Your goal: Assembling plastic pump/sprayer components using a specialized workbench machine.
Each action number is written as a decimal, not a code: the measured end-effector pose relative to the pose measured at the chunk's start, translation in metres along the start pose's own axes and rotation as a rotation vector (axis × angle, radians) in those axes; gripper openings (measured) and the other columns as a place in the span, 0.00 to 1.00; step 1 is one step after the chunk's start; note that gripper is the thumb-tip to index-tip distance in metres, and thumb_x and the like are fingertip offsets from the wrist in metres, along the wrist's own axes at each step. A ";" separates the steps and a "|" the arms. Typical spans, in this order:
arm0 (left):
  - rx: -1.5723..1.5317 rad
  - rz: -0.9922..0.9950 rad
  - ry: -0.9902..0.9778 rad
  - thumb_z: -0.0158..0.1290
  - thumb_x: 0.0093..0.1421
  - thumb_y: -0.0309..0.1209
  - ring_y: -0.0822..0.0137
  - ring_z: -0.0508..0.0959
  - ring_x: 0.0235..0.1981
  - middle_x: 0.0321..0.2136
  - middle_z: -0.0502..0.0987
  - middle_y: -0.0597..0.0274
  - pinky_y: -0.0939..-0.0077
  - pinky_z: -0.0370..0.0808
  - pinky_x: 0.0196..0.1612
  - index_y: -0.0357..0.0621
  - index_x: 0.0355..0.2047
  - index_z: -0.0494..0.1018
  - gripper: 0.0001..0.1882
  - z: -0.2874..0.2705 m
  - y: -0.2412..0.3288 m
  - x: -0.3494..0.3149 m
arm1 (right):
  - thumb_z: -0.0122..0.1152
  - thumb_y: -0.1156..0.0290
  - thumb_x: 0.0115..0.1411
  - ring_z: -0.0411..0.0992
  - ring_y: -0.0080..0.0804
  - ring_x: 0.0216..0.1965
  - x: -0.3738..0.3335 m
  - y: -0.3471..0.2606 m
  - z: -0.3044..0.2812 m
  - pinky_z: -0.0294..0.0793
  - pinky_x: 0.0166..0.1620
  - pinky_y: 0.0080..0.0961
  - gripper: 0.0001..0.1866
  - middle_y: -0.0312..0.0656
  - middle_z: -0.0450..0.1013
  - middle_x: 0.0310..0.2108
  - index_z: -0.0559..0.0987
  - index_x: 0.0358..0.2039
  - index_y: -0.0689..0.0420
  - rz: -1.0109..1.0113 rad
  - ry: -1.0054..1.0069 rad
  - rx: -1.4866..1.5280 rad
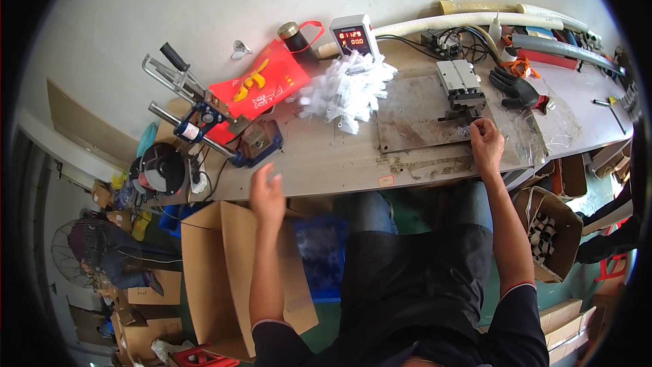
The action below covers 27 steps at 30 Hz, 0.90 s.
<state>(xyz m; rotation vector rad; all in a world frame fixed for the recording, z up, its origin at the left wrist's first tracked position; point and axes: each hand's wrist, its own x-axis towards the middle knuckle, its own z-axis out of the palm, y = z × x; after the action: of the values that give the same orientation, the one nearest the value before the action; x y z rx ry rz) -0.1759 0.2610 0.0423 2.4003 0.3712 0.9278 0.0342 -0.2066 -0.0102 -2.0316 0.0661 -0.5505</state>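
My right hand (487, 144) is closed at the front of a small metal clamping fixture (462, 81), its fingers pressed together beside the dark jaws. Whatever it pinches, if anything, is too small to make out. Over the table's front edge, above an open cardboard box (204, 251), my left hand (266, 194) is raised, slightly blurred. Its fingers look apart, and I see nothing in them. A heap of clear and white plastic pieces (350, 92) lies on the table between the hands, towards the back. The fixture stands on a flat metal plate (414, 119).
A lever hand press (204, 119) stands at the left, beside a red bag (261, 81) and a dark flask (293, 37). Behind the heap is a counter with a red display (354, 34). A black glove (513, 88) lies right of the fixture. Below sits a blue crate (320, 251).
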 end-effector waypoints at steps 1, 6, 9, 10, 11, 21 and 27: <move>0.006 0.079 -0.091 0.60 0.63 0.25 0.51 0.77 0.55 0.51 0.78 0.48 0.60 0.74 0.59 0.40 0.55 0.74 0.20 0.029 0.028 0.017 | 0.64 0.63 0.60 0.79 0.36 0.29 0.000 0.002 -0.001 0.76 0.38 0.34 0.11 0.44 0.80 0.27 0.84 0.37 0.57 0.012 -0.001 0.016; 0.176 0.364 -0.214 0.63 0.59 0.29 0.45 0.71 0.62 0.59 0.72 0.45 0.54 0.66 0.65 0.40 0.67 0.62 0.37 0.126 0.087 0.093 | 0.64 0.64 0.60 0.79 0.36 0.28 -0.001 0.000 0.006 0.76 0.37 0.33 0.10 0.44 0.79 0.26 0.84 0.36 0.57 0.032 0.003 0.043; 0.369 0.307 -0.383 0.64 0.59 0.31 0.43 0.69 0.63 0.60 0.71 0.41 0.51 0.63 0.66 0.40 0.71 0.56 0.42 0.154 0.120 0.113 | 0.64 0.64 0.61 0.78 0.35 0.27 -0.001 -0.001 0.001 0.76 0.36 0.32 0.10 0.44 0.79 0.24 0.83 0.35 0.57 0.055 0.007 0.053; 0.487 0.244 -0.478 0.63 0.60 0.32 0.43 0.69 0.64 0.61 0.70 0.40 0.49 0.63 0.66 0.40 0.72 0.53 0.44 0.160 0.128 0.116 | 0.64 0.64 0.61 0.78 0.35 0.27 -0.001 -0.002 -0.001 0.76 0.36 0.32 0.10 0.43 0.79 0.24 0.83 0.35 0.58 0.068 0.000 0.058; 0.486 0.256 -0.488 0.63 0.60 0.32 0.43 0.69 0.64 0.61 0.70 0.40 0.49 0.63 0.66 0.40 0.72 0.53 0.44 0.169 0.126 0.119 | 0.63 0.65 0.61 0.78 0.34 0.27 0.000 -0.003 -0.003 0.75 0.36 0.32 0.10 0.43 0.78 0.24 0.83 0.35 0.58 0.081 -0.008 0.064; 0.212 0.253 -0.313 0.57 0.63 0.24 0.40 0.75 0.57 0.57 0.74 0.39 0.51 0.71 0.58 0.36 0.65 0.63 0.30 0.159 0.070 0.147 | 0.63 0.65 0.61 0.78 0.36 0.27 0.000 -0.008 -0.003 0.76 0.37 0.33 0.10 0.45 0.78 0.24 0.82 0.36 0.58 0.129 -0.031 0.084; -0.376 0.022 -0.378 0.57 0.64 0.24 0.56 0.80 0.39 0.40 0.79 0.52 0.63 0.77 0.44 0.36 0.54 0.73 0.18 0.135 0.072 0.141 | 0.63 0.64 0.61 0.79 0.37 0.28 0.000 -0.009 -0.003 0.76 0.37 0.34 0.10 0.45 0.78 0.24 0.83 0.36 0.57 0.114 -0.038 0.064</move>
<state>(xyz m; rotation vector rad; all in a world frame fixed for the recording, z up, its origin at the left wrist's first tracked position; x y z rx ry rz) 0.0228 0.2113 0.0756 2.1665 0.0225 0.4806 0.0316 -0.2045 -0.0016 -1.9616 0.1386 -0.4370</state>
